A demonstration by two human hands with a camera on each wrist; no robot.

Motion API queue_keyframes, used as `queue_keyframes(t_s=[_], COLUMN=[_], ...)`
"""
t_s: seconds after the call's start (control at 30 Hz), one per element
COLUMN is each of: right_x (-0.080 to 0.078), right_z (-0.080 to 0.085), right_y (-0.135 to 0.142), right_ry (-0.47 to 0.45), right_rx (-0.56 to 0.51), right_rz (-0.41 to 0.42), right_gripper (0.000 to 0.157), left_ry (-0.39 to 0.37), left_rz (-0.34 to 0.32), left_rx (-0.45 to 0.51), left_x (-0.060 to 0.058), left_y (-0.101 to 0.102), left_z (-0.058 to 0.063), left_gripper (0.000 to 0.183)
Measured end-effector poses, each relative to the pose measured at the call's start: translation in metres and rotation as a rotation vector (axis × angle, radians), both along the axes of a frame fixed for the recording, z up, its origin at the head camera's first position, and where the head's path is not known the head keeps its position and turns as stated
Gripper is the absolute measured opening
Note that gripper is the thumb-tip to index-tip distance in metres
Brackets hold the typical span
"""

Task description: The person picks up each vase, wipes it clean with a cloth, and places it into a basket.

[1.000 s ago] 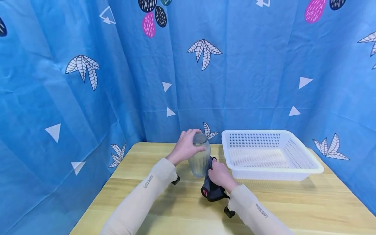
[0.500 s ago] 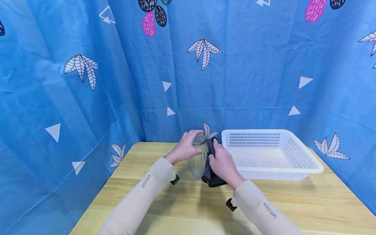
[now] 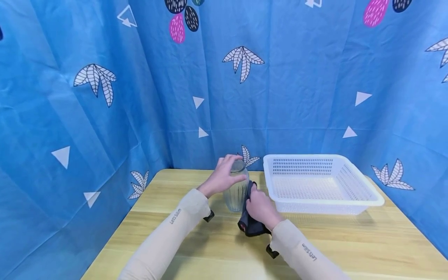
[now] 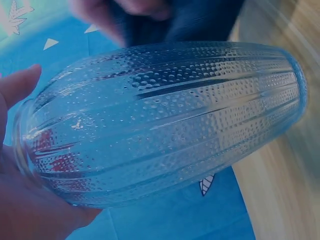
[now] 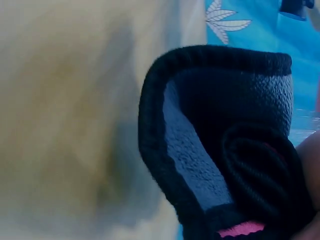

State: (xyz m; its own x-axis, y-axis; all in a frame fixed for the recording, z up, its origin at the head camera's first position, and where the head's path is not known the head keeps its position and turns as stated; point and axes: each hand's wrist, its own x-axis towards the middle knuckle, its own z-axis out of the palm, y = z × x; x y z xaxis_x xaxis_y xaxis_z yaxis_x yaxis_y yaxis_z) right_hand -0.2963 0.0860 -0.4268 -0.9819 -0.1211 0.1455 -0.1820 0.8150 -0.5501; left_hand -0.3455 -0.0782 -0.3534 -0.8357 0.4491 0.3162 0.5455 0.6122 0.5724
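A clear ribbed glass vase [image 3: 235, 196] stands nearly upright on the wooden table. My left hand [image 3: 221, 178] grips it round the neck, thumb on the near side and fingers behind the rim. The left wrist view shows the dimpled glass body [image 4: 165, 125] from close by, with part of the left hand [image 4: 35, 205] at its mouth. On the vase's right side, my right hand [image 3: 261, 207] holds a folded dark cloth [image 3: 249, 227] against the glass. In the right wrist view, the cloth [image 5: 152, 110] shows black edging, a grey inner face and a bit of pink.
A white perforated plastic basket [image 3: 322, 204] sits on the table to the right of both hands. Behind the wooden table [image 3: 224, 249] hangs a blue patterned curtain [image 3: 301, 97], which also runs along the left and right sides.
The right hand with the cloth has gone up along the vase's side, then back down. The left hand and the vase stay in nearly the same place.
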Motion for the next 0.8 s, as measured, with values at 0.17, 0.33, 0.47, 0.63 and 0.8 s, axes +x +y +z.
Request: queue_keyframes(t_s=[0.17, 0.33, 0.47, 0.63, 0.8], right_x=[-0.004, -0.003, 0.003, 0.01, 0.016], right_z=[-0.015, -0.012, -0.003, 0.018, 0.046], right_y=[0.0, 0.002, 0.005, 0.008, 0.007], right_ry=[-0.098, -0.143, -0.125, -0.048, 0.098], right_rx=[-0.031, -0.086, -0.131, -0.164, -0.122], right_rz=[0.05, 0.026, 0.002, -0.005, -0.017], right_gripper=[0.059, 0.059, 0.06, 0.063, 0.064], left_ry=[-0.002, -0.003, 0.014, 0.017, 0.023], left_rz=[0.035, 0.069, 0.104, 0.103, 0.09], left_rx=[-0.011, -0.01, -0.049, -0.062, -0.074], left_x=[-0.001, 0.0, 0.001, 0.003, 0.002], left_y=[-0.001, -0.001, -0.001, -0.001, -0.002], left_z=[-0.004, -0.002, 0.0, 0.004, 0.009], left_gripper=[0.068, 0.069, 0.07, 0.069, 0.068])
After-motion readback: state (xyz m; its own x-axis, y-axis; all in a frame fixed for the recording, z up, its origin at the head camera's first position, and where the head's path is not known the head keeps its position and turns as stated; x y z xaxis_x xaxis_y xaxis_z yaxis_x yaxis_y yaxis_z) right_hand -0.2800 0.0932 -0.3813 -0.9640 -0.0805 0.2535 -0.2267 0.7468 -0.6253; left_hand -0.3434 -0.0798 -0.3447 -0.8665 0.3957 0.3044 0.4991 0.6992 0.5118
